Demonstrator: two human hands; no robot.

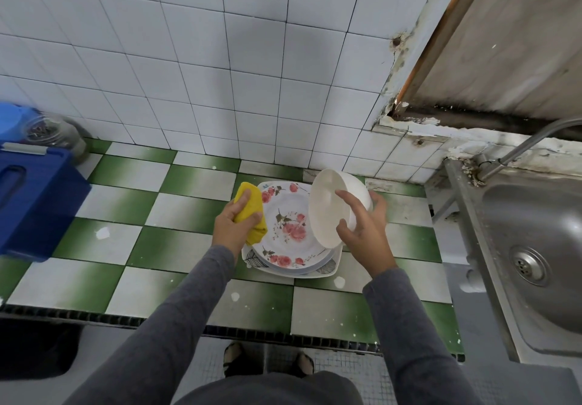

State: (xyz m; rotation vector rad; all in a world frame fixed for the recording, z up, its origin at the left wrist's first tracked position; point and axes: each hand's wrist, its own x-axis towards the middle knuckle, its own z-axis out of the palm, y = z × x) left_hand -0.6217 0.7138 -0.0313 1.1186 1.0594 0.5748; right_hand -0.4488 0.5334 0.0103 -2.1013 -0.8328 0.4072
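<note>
My right hand [362,228] grips a plain white bowl [330,203] by its rim, tilted on its side with the opening facing left, above a stack of plates. My left hand [234,220] holds a folded yellow cloth [252,206] just left of the stack. The top plate [283,225] is white with pink roses; beneath it lies a square white plate [333,267] with leaf prints. The stack rests on the green and white checkered counter [176,209].
A steel sink [535,247] with a drain and a tap [516,149] stands at the right. A blue box [34,199] and a glass jar [53,133] sit at the left. A white tiled wall backs the counter. My feet show below the counter's front edge.
</note>
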